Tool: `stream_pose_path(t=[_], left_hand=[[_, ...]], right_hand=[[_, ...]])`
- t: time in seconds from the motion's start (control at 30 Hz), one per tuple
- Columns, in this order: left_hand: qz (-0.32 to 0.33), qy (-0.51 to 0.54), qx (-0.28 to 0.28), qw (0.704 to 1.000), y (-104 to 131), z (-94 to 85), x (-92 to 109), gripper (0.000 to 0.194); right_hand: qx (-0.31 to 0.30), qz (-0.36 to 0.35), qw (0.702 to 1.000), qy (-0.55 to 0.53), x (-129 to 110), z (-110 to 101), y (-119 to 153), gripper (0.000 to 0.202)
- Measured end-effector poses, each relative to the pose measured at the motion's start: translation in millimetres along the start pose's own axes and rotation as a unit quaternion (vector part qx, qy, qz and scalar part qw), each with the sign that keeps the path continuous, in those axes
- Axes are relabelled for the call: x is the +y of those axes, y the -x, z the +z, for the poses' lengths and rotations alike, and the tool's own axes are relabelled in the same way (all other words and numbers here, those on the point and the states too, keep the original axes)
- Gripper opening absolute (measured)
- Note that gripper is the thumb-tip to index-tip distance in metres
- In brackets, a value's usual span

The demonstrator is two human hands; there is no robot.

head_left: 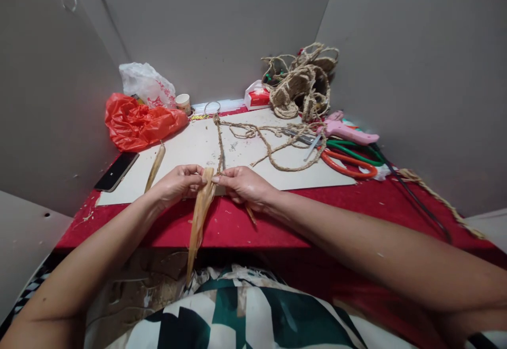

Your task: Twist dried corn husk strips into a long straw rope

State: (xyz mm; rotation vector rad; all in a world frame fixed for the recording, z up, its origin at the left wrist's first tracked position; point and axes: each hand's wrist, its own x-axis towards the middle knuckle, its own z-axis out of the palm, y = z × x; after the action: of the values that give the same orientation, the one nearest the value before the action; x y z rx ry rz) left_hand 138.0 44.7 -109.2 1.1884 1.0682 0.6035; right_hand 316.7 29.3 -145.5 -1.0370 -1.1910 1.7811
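Observation:
My left hand (184, 182) pinches the upper end of a flat tan strip of dried plant fibre (201, 211), which hangs down past the table edge. Right beside it, my right hand (241, 184) is closed at the lower end of a twisted straw cord (220, 143), with thumb and finger also at the strip. A short tan end (251, 216) sticks out below my right hand. The cord runs away from me to a metal ring (213, 108). Exactly how strip and cord meet is hidden by my fingers.
A white board (186, 153) lies on a red cloth (277, 227). Left are a phone (116, 171), a wooden-handled tool (155, 167) and a red plastic bag (138, 124). Right are loose cord (273, 153), orange-handled scissors (348, 168), a pink glue gun (344, 130) and woven straw pieces (293, 93).

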Motion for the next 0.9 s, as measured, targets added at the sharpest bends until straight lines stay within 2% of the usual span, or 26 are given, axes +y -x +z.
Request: stream_pose_path(t=[0.23, 0.43, 0.77, 0.9], left_hand=[[0.010, 0.004, 0.002, 1.000, 0, 1.9, -4, 0.016], [0.020, -0.039, 0.011, 0.999, -1, 4.0, -4, 0.018], [0.043, -0.057, -0.001, 0.997, 1, 6.0, -4, 0.015], [0.056, -0.061, -0.023, 0.996, 11, 7.8, 2, 0.015]], right_hand=[[0.003, 0.009, 1.000, -0.011, -3, 1, 2, 0.029], [0.013, 0.000, 1.000, -0.008, 0, 1, 1, 0.033], [0.021, -0.003, 1.000, 0.004, -2, 5, 4, 0.028], [0.024, 0.002, 1.000, 0.012, -1, 3, 3, 0.025]])
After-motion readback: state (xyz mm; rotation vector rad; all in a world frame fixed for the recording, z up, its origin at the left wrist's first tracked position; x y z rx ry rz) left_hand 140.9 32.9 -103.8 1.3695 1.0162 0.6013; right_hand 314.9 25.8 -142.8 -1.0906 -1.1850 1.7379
